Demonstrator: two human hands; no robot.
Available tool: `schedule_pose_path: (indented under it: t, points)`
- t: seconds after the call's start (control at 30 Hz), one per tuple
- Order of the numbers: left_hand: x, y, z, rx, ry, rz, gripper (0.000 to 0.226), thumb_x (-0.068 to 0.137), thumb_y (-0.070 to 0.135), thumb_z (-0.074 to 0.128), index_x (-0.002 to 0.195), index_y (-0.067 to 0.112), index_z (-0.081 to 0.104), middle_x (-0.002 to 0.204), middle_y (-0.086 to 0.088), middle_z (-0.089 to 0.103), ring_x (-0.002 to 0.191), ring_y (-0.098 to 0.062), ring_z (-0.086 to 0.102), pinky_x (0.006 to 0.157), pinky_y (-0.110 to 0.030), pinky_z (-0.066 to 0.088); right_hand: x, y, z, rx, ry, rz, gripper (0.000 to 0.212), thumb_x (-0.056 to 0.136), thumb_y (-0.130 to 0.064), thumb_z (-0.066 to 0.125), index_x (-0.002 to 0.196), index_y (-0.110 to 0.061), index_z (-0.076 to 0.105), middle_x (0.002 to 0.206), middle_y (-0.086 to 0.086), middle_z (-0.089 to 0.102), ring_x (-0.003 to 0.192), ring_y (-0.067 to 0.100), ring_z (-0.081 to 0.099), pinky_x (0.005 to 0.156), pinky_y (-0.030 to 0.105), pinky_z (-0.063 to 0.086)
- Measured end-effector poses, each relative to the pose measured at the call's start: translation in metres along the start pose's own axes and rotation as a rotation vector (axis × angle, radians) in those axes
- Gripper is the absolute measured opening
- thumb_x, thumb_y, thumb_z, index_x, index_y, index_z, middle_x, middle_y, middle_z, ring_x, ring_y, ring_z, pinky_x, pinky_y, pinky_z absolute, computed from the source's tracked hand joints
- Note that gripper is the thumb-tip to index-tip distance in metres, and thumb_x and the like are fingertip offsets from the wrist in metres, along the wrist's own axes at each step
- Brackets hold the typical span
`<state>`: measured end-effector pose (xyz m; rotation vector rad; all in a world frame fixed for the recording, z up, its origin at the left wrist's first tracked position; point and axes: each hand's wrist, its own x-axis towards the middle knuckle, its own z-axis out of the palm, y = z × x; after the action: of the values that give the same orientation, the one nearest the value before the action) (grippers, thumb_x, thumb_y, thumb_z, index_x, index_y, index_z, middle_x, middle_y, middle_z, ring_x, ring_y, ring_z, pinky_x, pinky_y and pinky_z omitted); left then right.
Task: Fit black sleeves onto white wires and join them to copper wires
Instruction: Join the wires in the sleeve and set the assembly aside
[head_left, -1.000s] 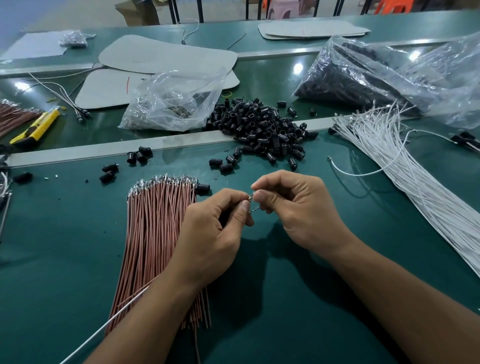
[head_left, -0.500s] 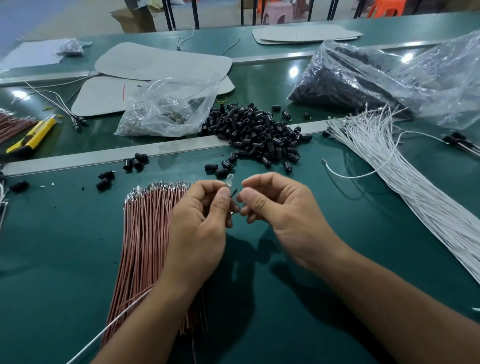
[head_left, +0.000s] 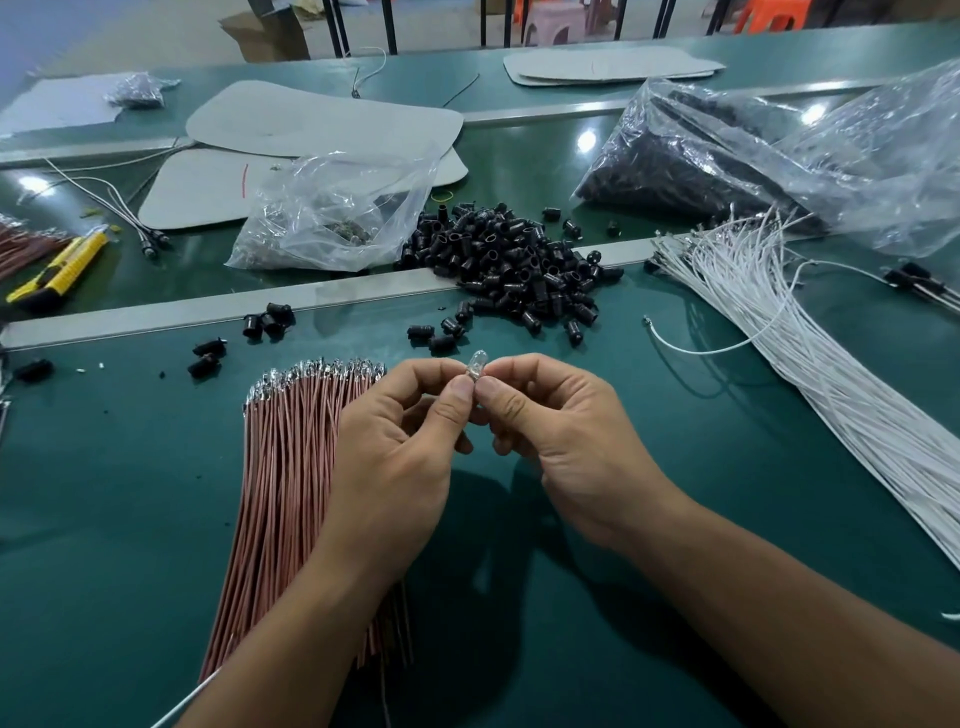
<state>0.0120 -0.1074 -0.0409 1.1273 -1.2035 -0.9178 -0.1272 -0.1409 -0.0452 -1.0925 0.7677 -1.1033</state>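
Head view, the only one: both hands have come together at the middle of the frame, where half a second ago they stood slightly apart. The left hand and right hand now meet thumb to thumb, fingers clamped together on a small clear bulb-like piece whose tip pokes up between them. That piece showed in the left fingers alone a moment back; now both pinch it, so I judge the joining step is under way, though what lies below the thumbs is hidden. A thin white wire trails off at 7 o'clock under the left forearm, and I cannot tell where its near end goes.

Copper wires lie in a fanned bundle at 9 o'clock from the hands, partly beneath the left wrist, metal tips pointing to 12. White wires spread in a long sheaf at 3 o'clock, one loose strand curling toward the middle. Black sleeves are heaped at 12 o'clock across the grey rail of the bench, with strays scattered toward 10.

Further out: a clear bag at 11 o'clock, a large bag of dark parts at 1 to 2, a yellow knife at 10. Nothing stands between the hands and the sleeve heap; the left forearm covers part of the copper bundle
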Motion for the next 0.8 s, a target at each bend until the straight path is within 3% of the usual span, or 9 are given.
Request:
schedule_pose_path:
  t: [0.1, 0.17, 0.37, 0.53, 0.8]
  points:
    - [0.0, 0.003, 0.001, -0.131, 0.01, -0.078, 0.011, 0.087, 0.025, 0.068, 0.091, 0.016, 0.074, 0.089, -0.01, 0.072, 0.08, -0.022, 0.066, 0.071, -0.029, 0.056, 0.0, -0.002, 0.0, -0.037, 0.004, -0.026, 0.002, 0.087, -0.013, 0.07, 0.088, -0.012, 0.072, 0.074, 0.0, 0.068, 0.065, 0.011, 0.056, 0.058, 0.022, 0.048]
    - [0.0, 0.006, 0.003, -0.256, 0.032, -0.144, 0.009, 0.083, 0.025, 0.07, 0.087, 0.018, 0.075, 0.089, -0.011, 0.071, 0.081, -0.021, 0.064, 0.072, -0.029, 0.054, -0.001, -0.003, 0.001, -0.098, 0.019, -0.059, 0.008, 0.094, -0.006, 0.065, 0.09, -0.011, 0.07, 0.072, -0.005, 0.067, 0.065, 0.01, 0.055, 0.059, 0.022, 0.049]
    - [0.002, 0.01, -0.001, -0.381, 0.05, -0.259, 0.012, 0.074, 0.016, 0.072, 0.083, 0.015, 0.079, 0.086, -0.008, 0.073, 0.084, -0.022, 0.061, 0.082, -0.033, 0.049, -0.004, -0.002, 0.005, -0.25, 0.029, -0.162, 0.011, 0.095, -0.008, 0.065, 0.09, -0.016, 0.07, 0.067, -0.009, 0.064, 0.063, 0.006, 0.056, 0.06, 0.021, 0.049]
    - [0.002, 0.012, 0.0, -0.364, 0.063, -0.249, 0.016, 0.069, 0.018, 0.075, 0.083, 0.015, 0.081, 0.084, -0.006, 0.076, 0.077, -0.013, 0.065, 0.068, -0.019, 0.053, -0.004, -0.003, 0.004, -0.26, 0.034, -0.186, 0.012, 0.094, -0.007, 0.067, 0.09, -0.018, 0.071, 0.068, -0.008, 0.065, 0.062, 0.006, 0.055, 0.059, 0.022, 0.049]
    - [0.002, 0.011, -0.001, -0.317, 0.052, -0.217, 0.022, 0.065, 0.027, 0.078, 0.084, 0.017, 0.081, 0.084, -0.007, 0.076, 0.074, -0.013, 0.066, 0.063, -0.019, 0.053, -0.004, -0.003, 0.002, -0.292, 0.029, -0.202, 0.013, 0.093, -0.008, 0.069, 0.089, -0.02, 0.072, 0.068, -0.011, 0.067, 0.061, 0.002, 0.057, 0.059, 0.017, 0.048]
